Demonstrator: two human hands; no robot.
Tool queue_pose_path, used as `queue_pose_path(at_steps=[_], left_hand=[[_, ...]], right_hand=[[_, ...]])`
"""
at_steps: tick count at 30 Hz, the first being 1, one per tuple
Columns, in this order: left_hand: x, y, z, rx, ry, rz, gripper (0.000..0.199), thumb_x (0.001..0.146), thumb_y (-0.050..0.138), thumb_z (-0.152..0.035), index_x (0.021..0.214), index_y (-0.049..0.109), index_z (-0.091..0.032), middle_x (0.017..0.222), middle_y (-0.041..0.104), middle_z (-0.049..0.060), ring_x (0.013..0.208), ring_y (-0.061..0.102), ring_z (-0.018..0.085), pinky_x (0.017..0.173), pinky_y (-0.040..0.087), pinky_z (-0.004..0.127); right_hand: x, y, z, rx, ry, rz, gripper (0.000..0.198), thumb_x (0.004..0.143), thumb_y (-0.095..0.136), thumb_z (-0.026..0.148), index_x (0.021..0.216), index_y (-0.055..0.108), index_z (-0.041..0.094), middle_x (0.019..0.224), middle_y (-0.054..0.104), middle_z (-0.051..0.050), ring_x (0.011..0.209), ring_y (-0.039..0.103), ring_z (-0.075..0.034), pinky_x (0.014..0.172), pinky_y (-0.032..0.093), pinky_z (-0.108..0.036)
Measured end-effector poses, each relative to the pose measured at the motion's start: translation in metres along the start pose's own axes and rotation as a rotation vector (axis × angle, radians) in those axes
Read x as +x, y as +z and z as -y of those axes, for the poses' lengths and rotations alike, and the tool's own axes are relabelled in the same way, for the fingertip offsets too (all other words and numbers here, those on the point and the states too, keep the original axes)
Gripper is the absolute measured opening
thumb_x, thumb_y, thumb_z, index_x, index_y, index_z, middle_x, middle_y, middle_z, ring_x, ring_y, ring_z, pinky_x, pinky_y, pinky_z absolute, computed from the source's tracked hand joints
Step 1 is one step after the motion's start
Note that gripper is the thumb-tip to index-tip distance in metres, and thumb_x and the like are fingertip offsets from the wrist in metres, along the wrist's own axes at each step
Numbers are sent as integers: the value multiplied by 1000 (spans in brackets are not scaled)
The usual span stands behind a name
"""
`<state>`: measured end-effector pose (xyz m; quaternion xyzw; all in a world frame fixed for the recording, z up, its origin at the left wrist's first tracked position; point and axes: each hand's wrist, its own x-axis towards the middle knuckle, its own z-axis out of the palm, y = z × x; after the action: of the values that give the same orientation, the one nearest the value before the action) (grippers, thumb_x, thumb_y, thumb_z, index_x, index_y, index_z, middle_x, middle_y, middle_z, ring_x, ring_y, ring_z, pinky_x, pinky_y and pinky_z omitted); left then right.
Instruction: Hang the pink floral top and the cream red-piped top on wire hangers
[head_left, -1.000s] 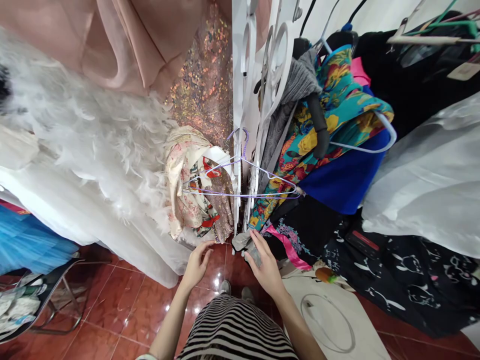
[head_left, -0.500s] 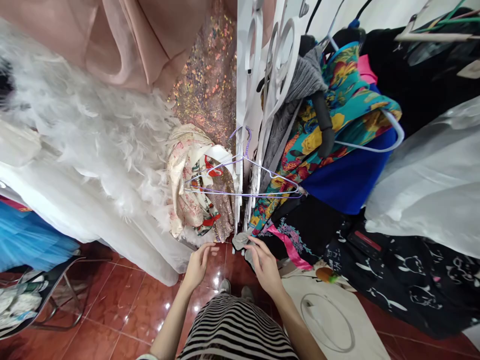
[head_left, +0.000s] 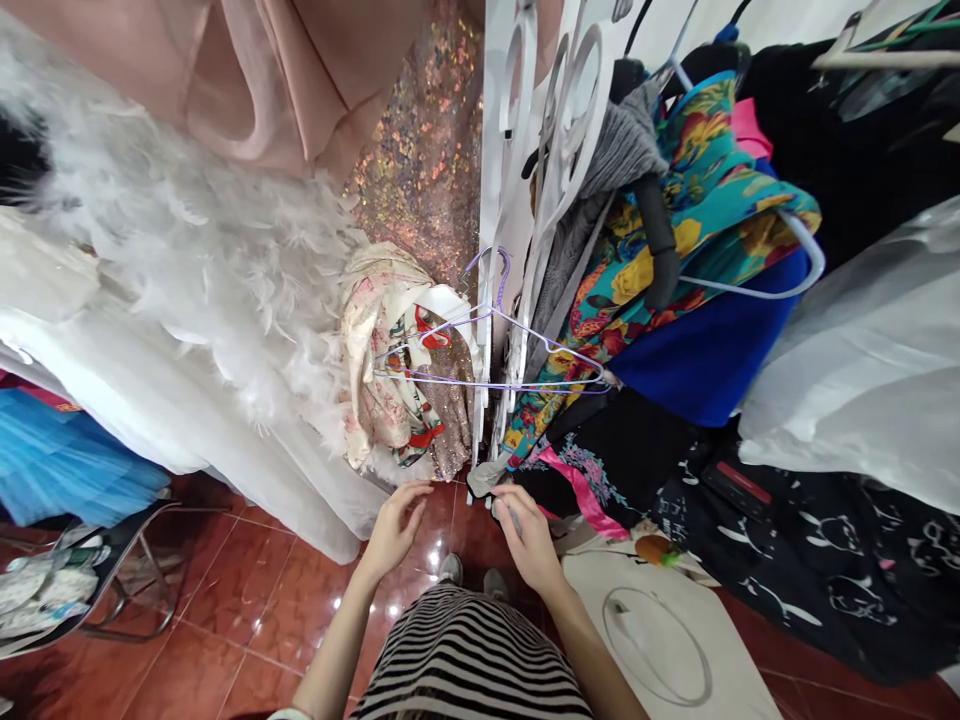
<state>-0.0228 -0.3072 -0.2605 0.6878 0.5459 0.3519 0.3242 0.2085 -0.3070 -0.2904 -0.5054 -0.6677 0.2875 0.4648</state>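
My left hand (head_left: 399, 528) is held out low in front of me, fingers apart and nothing in it. Across from it, my right hand (head_left: 527, 532) is also open, its fingers near a grey cloth piece (head_left: 487, 474) at the foot of the white stand (head_left: 517, 150); whether they touch cannot be seen. Above both hands, purple wire hangers (head_left: 495, 384) hang on the stand. Left of them is a bundled cream floral garment (head_left: 367, 370), and a teal floral garment (head_left: 637, 270) is on the right.
White feathered gowns (head_left: 187, 270) fill the left, beside a sequined dress (head_left: 420, 150). A metal-framed chair (head_left: 146, 570) holding cloth stands lower left. On the right are a blue garment (head_left: 705, 360), black printed fabric (head_left: 810, 570) and a white board (head_left: 660, 640) with a coiled cable.
The view has shifted slightly, so the clothes sit a little further right. Both hands stay nearly in place, with small finger movements and nothing taken hold of.
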Motion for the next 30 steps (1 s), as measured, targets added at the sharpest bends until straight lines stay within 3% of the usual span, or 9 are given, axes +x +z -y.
queue_pose_path(at_steps=[3, 8, 10, 12, 16, 19, 22, 26, 30], left_hand=[[6, -8, -13, 6, 10, -3, 27, 94, 50, -34, 105, 71, -22, 111, 73, 10, 98, 71, 21, 84, 59, 35], [22, -13, -38, 29, -44, -29, 31, 89, 55, -41, 103, 70, -18, 81, 73, 4, 55, 58, 13, 57, 51, 26], [30, -14, -47, 27, -66, -24, 36, 91, 51, -46, 98, 71, -17, 67, 69, 1, 51, 56, 13, 55, 48, 25], [41, -19, -56, 39, -60, 2, 41, 93, 45, -48, 93, 72, -17, 59, 65, 0, 50, 55, 13, 54, 47, 24], [79, -46, -83, 205, 110, -54, 35, 90, 50, -45, 93, 72, -17, 64, 66, 0, 48, 50, 11, 51, 43, 23], [125, -78, -118, 382, 325, -203, 29, 89, 52, -40, 100, 70, -19, 88, 73, 4, 58, 55, 12, 63, 50, 26], [179, -108, -156, 639, 399, -331, 35, 88, 50, -32, 116, 65, -18, 104, 70, 8, 85, 64, 19, 89, 51, 36], [246, -132, -183, 977, 260, -273, 47, 82, 55, -27, 126, 59, -11, 131, 58, 17, 129, 49, 34, 109, 37, 47], [287, -140, -179, 1090, 33, -66, 54, 78, 66, -33, 125, 58, -6, 129, 60, 19, 128, 51, 39, 107, 38, 50]], right_hand=[[0, 0, 1, 27, -26, 35, 29, 101, 37, 34, 92, 62, 23, 103, 68, -10, 101, 68, -21, 89, 56, -36], [-5, -2, -3, 30, -46, 47, 21, 99, 42, 30, 100, 63, 24, 115, 66, -11, 111, 65, -21, 95, 54, -37], [-9, -3, -8, 20, -40, 62, 26, 98, 38, 23, 95, 64, 24, 115, 66, -10, 112, 65, -21, 96, 54, -37], [-14, -6, -13, 6, -46, 60, 35, 93, 34, 12, 104, 66, 25, 119, 65, -10, 115, 64, -20, 98, 54, -38], [-21, -14, -22, -7, -49, 45, 53, 82, 35, 4, 123, 61, 24, 125, 63, -9, 115, 63, -19, 102, 53, -41], [-25, -23, -24, -7, -42, 38, 51, 83, 36, 5, 121, 63, 24, 123, 64, -9, 113, 64, -20, 100, 54, -41], [-29, -30, -25, -14, -31, 18, 50, 82, 36, 5, 120, 64, 24, 122, 65, -9, 111, 65, -19, 98, 55, -40], [-38, -35, -28, -31, 4, -33, 46, 84, 37, 7, 115, 66, 24, 122, 65, -10, 112, 65, -21, 98, 55, -42], [-51, -42, -34, -37, 23, -90, 40, 88, 37, 11, 111, 68, 24, 118, 68, -11, 113, 65, -22, 97, 56, -44]])
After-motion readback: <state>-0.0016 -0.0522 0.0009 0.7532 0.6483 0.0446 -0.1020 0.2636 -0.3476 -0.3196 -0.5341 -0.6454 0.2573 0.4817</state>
